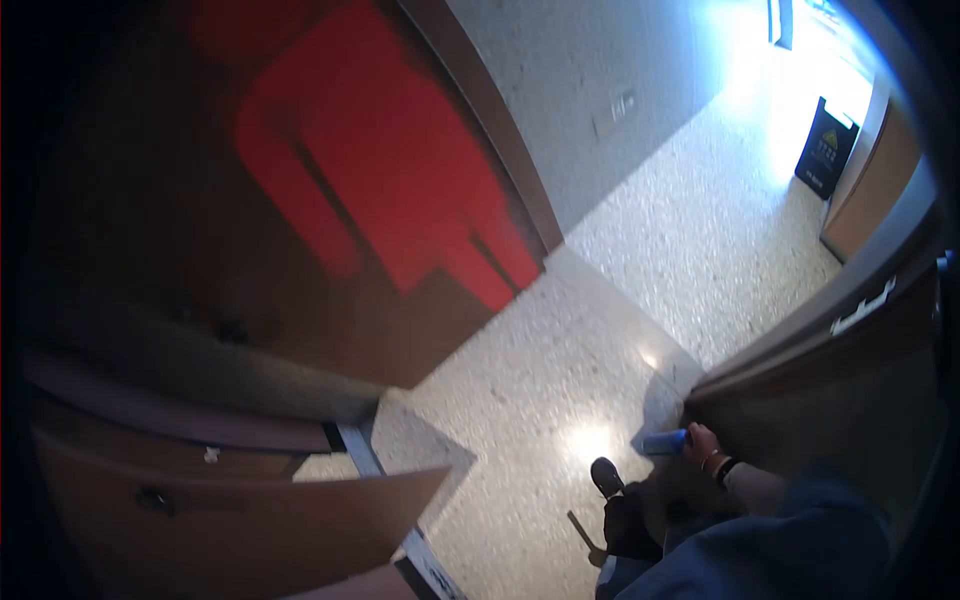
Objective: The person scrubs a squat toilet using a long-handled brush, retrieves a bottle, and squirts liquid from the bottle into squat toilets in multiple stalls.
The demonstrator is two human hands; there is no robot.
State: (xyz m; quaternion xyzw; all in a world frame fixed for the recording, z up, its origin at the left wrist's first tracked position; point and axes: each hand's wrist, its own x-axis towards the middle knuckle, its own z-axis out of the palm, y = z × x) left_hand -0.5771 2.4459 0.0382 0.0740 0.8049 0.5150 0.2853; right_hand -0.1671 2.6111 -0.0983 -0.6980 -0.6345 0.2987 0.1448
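Note:
On the right of my body, my right hand (702,445) is closed around a blue cylinder-like object (664,442), whose exact kind I cannot make out. A bracelet and a dark band circle that wrist. Low on the other side, my left hand (598,557) grips a thin brown stick (579,527) that points away from me. One dark shoe (605,476) shows on the floor between the two hands.
A large red human figure (370,130) covers the brown wall panel at upper left. A brown door (250,520) stands ajar at lower left. Another door with a light handle (865,308) is at right. A black warning sign (826,150) stands along the speckled corridor floor (700,190).

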